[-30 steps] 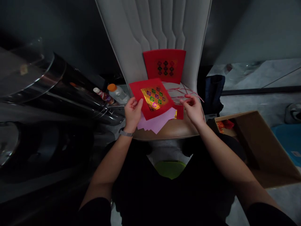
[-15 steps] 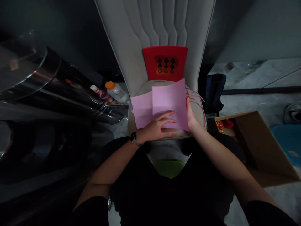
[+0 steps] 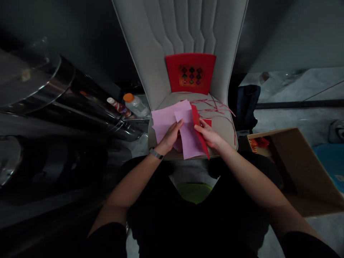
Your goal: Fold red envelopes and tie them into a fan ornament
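Both my hands hold one paper sheet, pink on the side facing me and red on the other, bent upright over a chair seat. My left hand pinches its left edge and my right hand grips the red right edge. More pink sheets lie on the seat under my left hand. A red sheet with a gold patterned square leans against the chair back. Thin red-and-white strings lie on the seat to the right.
An orange-capped bottle and a smaller bottle stand left of the chair by shiny metal tubes. An open cardboard box with red items sits on the floor at right. A green object lies below the seat.
The red-and-gold sheet was turned over to its pink side, then bent upright so its red face shows at the right edge. My left hand moved from flat on it to pinching its left edge.
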The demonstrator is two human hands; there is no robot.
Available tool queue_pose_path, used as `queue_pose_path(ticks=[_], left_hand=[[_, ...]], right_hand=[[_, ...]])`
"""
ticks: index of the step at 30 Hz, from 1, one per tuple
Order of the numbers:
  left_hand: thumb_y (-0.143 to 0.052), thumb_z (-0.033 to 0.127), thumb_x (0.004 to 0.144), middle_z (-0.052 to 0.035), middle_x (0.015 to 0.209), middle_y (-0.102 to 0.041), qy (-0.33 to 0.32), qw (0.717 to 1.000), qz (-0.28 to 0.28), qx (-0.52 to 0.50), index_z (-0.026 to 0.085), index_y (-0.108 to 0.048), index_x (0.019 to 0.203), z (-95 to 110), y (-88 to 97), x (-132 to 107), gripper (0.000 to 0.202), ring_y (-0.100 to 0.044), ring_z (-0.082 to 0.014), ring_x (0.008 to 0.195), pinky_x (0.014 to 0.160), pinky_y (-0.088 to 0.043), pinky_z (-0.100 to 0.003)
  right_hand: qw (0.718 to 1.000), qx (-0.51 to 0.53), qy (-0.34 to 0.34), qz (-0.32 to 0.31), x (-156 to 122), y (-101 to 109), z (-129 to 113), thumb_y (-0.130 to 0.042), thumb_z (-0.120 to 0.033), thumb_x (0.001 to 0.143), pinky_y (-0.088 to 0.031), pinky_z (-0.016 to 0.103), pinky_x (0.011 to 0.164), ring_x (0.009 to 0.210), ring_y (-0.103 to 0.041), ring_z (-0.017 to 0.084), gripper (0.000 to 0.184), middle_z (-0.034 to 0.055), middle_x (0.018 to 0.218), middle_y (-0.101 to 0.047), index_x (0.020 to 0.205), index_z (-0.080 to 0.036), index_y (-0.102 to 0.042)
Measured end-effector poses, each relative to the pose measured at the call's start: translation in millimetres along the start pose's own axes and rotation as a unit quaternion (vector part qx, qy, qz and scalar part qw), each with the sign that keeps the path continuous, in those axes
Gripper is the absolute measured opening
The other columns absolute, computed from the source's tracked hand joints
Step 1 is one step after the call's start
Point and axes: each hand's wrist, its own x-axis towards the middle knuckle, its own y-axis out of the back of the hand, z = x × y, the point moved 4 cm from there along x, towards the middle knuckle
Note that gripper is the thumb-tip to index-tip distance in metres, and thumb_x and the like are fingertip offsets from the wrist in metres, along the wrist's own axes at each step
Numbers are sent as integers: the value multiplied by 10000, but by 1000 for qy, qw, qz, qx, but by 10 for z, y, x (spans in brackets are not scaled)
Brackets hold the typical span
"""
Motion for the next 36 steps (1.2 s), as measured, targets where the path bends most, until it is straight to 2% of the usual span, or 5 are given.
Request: queue_pose_path(ticks=[7, 12, 16, 25, 36], left_hand=[[-888, 448, 758, -134, 1251, -773, 37, 997, 6, -67, 135, -761, 1185, -116, -58, 12, 544, -716, -315, 1158, 1050, -539, -456], [-877, 452, 777, -119, 1181, -795, 52, 996, -26, -65, 138, -785, 1144, -155, -39, 0, 491, -733, -280, 1077, 995, -544, -411], [-844, 465, 822, -114, 1166, -796, 77, 994, -82, 0, 147, -787, 1125, -143, -111, -91, 443, -732, -246, 988, 865, -554, -348], [-832, 528, 794, -57, 928, -779, 47, 998, 8, -34, 151, -788, 913, -137, 23, -8, 397, -688, -199, 869, 830, -544, -321], [-822, 572, 777, -35, 875, -768, 61, 997, 10, -42, 158, -779, 880, -122, 15, -41, 428, -694, -195, 808, 815, -574, -340]], right_hand=[[996, -55, 66, 9, -23, -90, 49, -1007, -388, 532, -596, 365, 923, 1049, -707, 229, 861, 46, 1224, -726, 1247, -270, -543], [999, -24, 34, 3, 14, 58, -56, -946, -492, 656, -594, 330, 814, 891, -721, 204, 550, 38, 1038, -782, 1077, -241, -696], [999, 27, -6, -29, 21, 130, -92, -950, -435, 659, -589, 333, 792, 792, -725, 189, 422, 33, 964, -805, 968, -204, -779], [999, 38, -3, -30, -3, 142, -58, -970, -368, 623, -601, 349, 839, 830, -758, 204, 422, 35, 969, -826, 979, -212, -804], [1000, 18, 6, -15, 1, 162, -72, -981, -375, 603, -605, 351, 788, 778, -750, 203, 426, 16, 912, -819, 946, -218, -784]])
